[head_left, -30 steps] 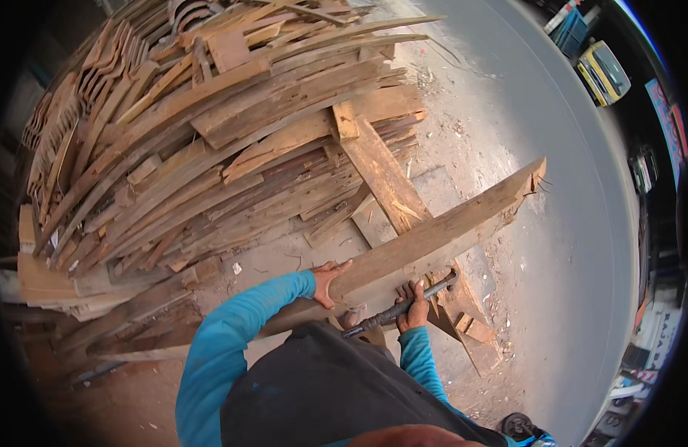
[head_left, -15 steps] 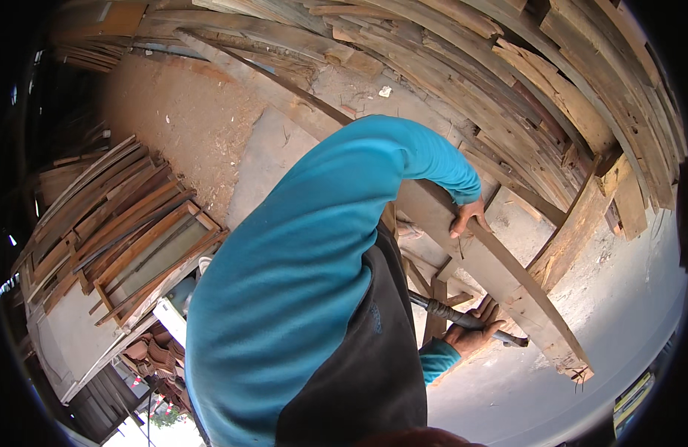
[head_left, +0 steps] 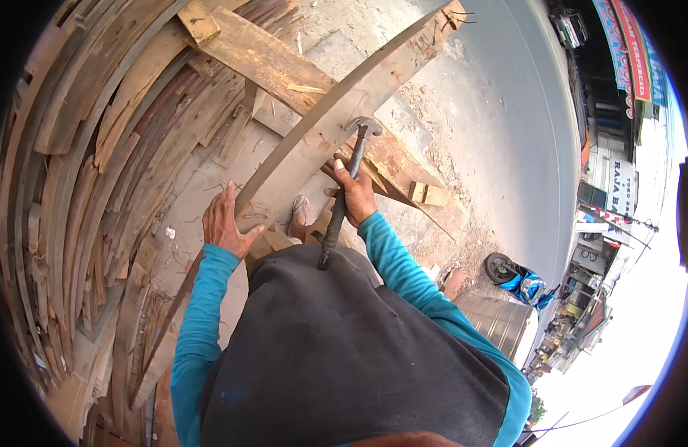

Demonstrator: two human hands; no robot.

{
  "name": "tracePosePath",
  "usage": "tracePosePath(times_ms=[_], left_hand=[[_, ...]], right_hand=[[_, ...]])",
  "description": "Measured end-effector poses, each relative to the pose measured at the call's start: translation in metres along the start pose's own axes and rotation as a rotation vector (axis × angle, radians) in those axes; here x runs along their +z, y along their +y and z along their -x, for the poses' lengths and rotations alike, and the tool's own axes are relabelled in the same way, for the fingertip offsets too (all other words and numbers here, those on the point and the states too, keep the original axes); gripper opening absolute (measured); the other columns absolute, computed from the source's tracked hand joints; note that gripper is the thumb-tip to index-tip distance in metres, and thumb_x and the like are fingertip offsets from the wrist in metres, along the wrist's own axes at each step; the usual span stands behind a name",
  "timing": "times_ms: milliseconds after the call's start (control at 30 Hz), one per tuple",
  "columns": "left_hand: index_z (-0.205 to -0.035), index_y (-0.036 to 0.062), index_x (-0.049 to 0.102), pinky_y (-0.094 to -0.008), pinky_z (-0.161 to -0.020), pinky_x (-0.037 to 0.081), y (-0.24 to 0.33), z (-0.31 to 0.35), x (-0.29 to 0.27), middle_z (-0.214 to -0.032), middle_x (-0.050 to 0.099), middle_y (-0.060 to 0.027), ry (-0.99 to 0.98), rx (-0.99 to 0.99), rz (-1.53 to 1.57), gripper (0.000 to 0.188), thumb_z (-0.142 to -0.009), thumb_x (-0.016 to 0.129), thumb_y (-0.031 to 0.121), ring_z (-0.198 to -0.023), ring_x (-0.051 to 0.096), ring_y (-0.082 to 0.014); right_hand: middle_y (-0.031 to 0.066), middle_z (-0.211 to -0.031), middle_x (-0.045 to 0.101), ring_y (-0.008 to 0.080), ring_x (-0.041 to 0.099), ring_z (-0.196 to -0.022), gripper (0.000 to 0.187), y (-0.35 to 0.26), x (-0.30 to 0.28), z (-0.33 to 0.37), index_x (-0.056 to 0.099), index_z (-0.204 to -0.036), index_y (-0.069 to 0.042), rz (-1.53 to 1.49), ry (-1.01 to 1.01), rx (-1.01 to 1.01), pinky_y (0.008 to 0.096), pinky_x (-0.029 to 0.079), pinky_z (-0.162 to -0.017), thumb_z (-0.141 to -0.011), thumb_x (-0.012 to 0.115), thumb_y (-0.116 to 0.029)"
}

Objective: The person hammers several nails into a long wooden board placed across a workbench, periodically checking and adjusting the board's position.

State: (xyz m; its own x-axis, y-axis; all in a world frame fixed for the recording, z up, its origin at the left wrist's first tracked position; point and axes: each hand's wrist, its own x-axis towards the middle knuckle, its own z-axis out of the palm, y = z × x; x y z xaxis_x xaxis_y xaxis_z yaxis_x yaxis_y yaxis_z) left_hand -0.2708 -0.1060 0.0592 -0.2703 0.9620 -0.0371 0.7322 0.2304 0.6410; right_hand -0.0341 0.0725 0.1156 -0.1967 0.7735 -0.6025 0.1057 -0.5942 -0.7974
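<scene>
writing: at the upper right a tall red and blue banner (head_left: 631, 48) with pale lettering hangs beside the road (head_left: 523, 149); below it is a white sign (head_left: 620, 182) with dark lettering, turned sideways in this view. a small blue mark shows on the dark garment (head_left: 344, 335); it is too small to tell. dark marks lie near the far end of the board (head_left: 366, 89); whether they are writing cannot be told.

board: it slants from the upper right towards the lower left, crossing over a rough plank (head_left: 277, 67). bent nails (head_left: 462, 19) stick out of its far end.

left grip (head_left: 232, 221): open, fingers extended along the edge of the board, thumb spread over its face.

right grip (head_left: 351, 195): closed around the handle of a claw hammer (head_left: 339, 212), whose head is up in front of the board; contact between head and board cannot be confirmed. the handle's lower end is at the garment.

obstructions: a foot in a sandal (head_left: 301, 212) is close beside the board, on the near side. a small wooden block (head_left: 428, 194) is on the plank. a large pile of old timber (head_left: 83, 149) fills the left side. at the right are a blue motorbike (head_left: 519, 279) and, just beside it, a ribbed metallic container (head_left: 500, 320)
</scene>
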Motion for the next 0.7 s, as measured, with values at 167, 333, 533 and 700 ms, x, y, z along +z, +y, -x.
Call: tracePosePath(times_ms=[167, 333, 533, 700], left_hand=[[-0.159, 0.0167, 0.02, -0.0557, -0.105, 0.037, 0.02, 0.013, 0.038, -0.135, 0.049, -0.0184, -0.01, -0.115, -0.155, 0.124, -0.058, 0.092, 0.031, -0.127, 0.047, -0.0404], [-0.156, 0.017, 0.024, -0.0555, -0.1, 0.04, 0.023, 0.014, 0.039, -0.129, 0.05, -0.0185, -0.06, -0.18, -0.171, 0.116, -0.06, 0.089, 0.027, -0.121, 0.05, -0.0411], [-0.156, 0.0124, 0.024, -0.0553, -0.107, 0.036, 0.019, 0.013, 0.032, -0.136, 0.046, -0.021, -0.19, -0.18, -0.146, 0.119, -0.06, 0.091, 0.038, -0.126, 0.046, -0.0421], [-0.154, 0.0044, 0.028, -0.0547, -0.114, 0.029, 0.04, -0.031, 0.012, -0.148, 0.041, -0.0233, -0.033, -0.146, -0.097, 0.111, -0.069, 0.088, 0.042, -0.135, 0.039, -0.0432]], right_hand=[[0.0132, -0.094, 0.066, 0.0167, 0.064, -0.075, 0.044, -0.018, -0.022, 0.012, 0.056, -0.114, 0.005, 0.155, 0.138, -0.035, 0.0294, 0.048, -0.053, -0.097, 0.065, -0.036], [0.0025, -0.064, 0.054, 0.0109, 0.052, -0.05, 0.033, -0.064, -0.062, 0.029, 0.058, -0.09, -0.002, 0.183, 0.181, -0.071, 0.0281, 0.043, -0.045, -0.097, 0.064, -0.034], [0.0005, -0.071, 0.053, 0.0099, 0.051, -0.05, 0.038, -0.099, -0.119, 0.023, 0.055, -0.12, 0.003, 0.051, 0.211, -0.294, 0.0263, 0.042, -0.044, -0.099, 0.061, -0.028], [0.0045, -0.074, 0.057, 0.0106, 0.053, -0.052, 0.042, -0.148, -0.178, 0.013, 0.048, -0.128, 0.007, 0.041, 0.226, -0.408, 0.0273, 0.043, -0.044, -0.098, 0.059, -0.02]])
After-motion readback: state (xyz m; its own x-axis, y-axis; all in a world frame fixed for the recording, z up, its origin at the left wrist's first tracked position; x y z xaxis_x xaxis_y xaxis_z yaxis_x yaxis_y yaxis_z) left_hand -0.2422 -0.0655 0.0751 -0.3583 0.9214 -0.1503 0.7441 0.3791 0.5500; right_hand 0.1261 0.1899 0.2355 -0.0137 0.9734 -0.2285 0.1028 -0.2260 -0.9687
